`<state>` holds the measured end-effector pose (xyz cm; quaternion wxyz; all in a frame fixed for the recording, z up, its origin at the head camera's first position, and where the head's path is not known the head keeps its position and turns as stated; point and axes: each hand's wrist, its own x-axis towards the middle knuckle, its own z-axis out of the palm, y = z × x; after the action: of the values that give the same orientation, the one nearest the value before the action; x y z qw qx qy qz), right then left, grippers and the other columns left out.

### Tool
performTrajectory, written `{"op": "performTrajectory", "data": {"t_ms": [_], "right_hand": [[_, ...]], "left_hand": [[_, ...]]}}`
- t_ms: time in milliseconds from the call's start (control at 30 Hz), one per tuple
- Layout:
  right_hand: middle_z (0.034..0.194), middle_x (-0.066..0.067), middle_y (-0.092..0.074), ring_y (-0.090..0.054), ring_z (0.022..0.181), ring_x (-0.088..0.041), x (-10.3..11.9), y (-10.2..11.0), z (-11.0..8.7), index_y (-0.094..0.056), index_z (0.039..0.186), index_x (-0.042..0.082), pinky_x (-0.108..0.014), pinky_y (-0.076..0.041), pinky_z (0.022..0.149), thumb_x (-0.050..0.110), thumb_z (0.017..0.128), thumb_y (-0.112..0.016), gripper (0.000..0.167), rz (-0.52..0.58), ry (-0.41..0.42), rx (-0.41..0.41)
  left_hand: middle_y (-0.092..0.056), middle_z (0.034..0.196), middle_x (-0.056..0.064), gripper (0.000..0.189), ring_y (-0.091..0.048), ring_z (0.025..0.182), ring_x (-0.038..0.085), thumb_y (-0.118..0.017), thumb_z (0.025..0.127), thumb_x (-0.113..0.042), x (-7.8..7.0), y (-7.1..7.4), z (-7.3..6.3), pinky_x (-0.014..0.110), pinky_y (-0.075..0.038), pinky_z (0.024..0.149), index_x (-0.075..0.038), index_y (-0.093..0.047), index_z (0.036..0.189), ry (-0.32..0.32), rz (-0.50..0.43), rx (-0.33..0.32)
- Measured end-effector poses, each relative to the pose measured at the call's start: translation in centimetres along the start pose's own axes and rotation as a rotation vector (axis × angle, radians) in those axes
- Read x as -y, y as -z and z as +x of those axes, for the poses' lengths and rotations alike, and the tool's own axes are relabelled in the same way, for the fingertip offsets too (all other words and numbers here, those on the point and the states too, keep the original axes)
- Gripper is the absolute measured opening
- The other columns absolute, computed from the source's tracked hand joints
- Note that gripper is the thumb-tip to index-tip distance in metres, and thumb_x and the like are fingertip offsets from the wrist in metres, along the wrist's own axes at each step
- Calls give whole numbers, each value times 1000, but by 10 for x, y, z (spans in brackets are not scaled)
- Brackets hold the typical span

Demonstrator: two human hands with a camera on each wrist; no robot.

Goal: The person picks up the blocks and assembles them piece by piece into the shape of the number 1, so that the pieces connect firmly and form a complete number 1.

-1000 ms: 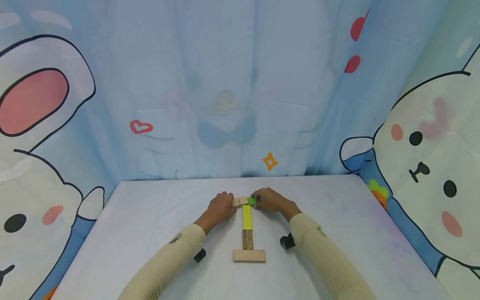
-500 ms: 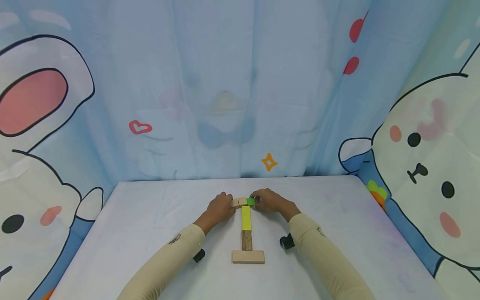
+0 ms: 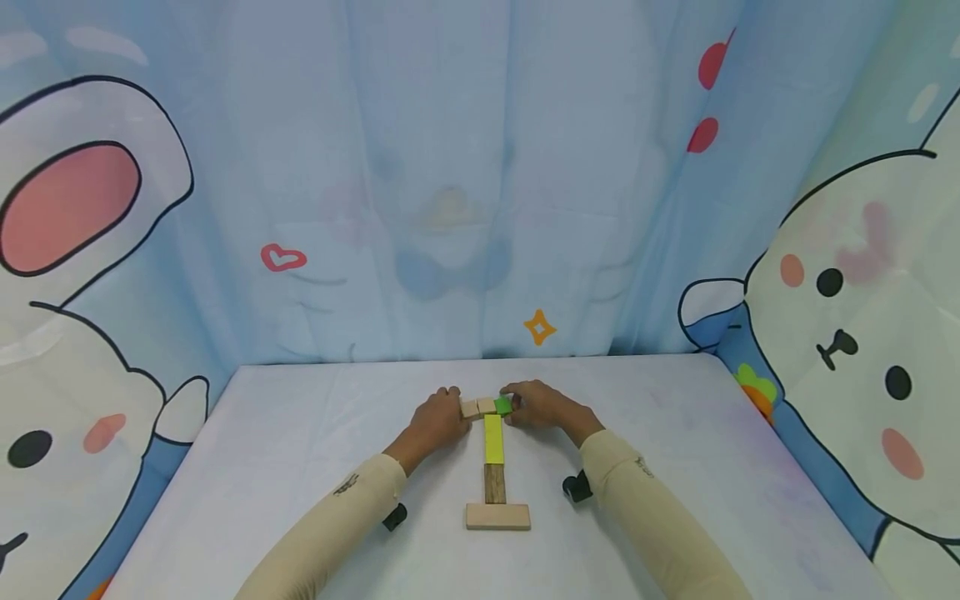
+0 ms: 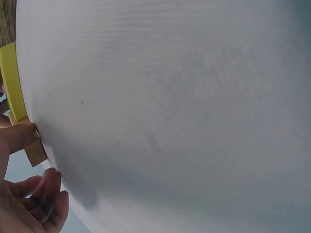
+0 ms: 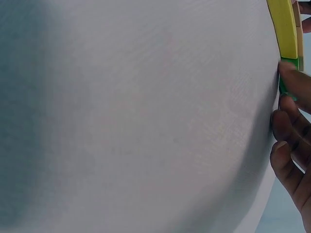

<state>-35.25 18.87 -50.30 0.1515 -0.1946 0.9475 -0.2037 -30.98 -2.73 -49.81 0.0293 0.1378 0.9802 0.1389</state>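
In the head view, a short row of small blocks crosses the far end of a standing line of blocks laid on the table. My left hand point(image 3: 438, 419) pinches the plain wooden block point(image 3: 469, 409) at the row's left end, its thumb point(image 4: 22, 135) in front; the index finger is mostly hidden. At the right end, my right hand point(image 3: 543, 406) holds the green block point(image 3: 503, 406) between thumb and fingers. Another plain cube point(image 3: 487, 406) sits between them. Toward me run a yellow block point(image 3: 493, 439), a dark brown block point(image 3: 494, 483) and a wide pale block point(image 3: 498, 517).
The white-covered table point(image 3: 300, 467) reaches back to a blue curtain point(image 3: 420, 125) printed with cartoon animals. Black wrist devices hang under the left sleeve point(image 3: 337, 517) and the right sleeve point(image 3: 645, 508).
My left hand has shifted very slightly left, with the left wooden block seeming to move along. The right hand and the green block look nearly unchanged; the head view moves a little.
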Motion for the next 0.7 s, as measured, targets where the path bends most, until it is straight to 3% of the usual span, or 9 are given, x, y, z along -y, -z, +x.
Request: {"op": "performTrajectory", "data": {"t_ms": [167,433,700], "right_hand": [[100,0,-64,-56,92,-15,-4,-3,2,-53,144,10,-38,-50,89,30,88,-78,65,10,8,-12],[103,1,-64,-55,86,-13,-17,-4,-7,-53,142,10,-37,-49,83,39,87,-78,67,24,52,-51],[104,0,-65,-52,83,-13,-28,-4,-26,-57,137,9,-34,-47,75,51,88,-73,67,-24,79,-131]], "left_hand": [[-65,109,16,53,-63,90,22,-71,92,-29,6,0,-2,41,-57,84,5,-55,130,-2,-4,-15],[-62,126,21,63,-63,114,34,-70,93,-34,15,0,-6,47,-53,95,5,-49,138,15,-55,-2],[-58,131,21,66,-60,117,33,-71,92,-37,18,5,-16,46,-52,98,3,-48,140,15,-24,9]]}}
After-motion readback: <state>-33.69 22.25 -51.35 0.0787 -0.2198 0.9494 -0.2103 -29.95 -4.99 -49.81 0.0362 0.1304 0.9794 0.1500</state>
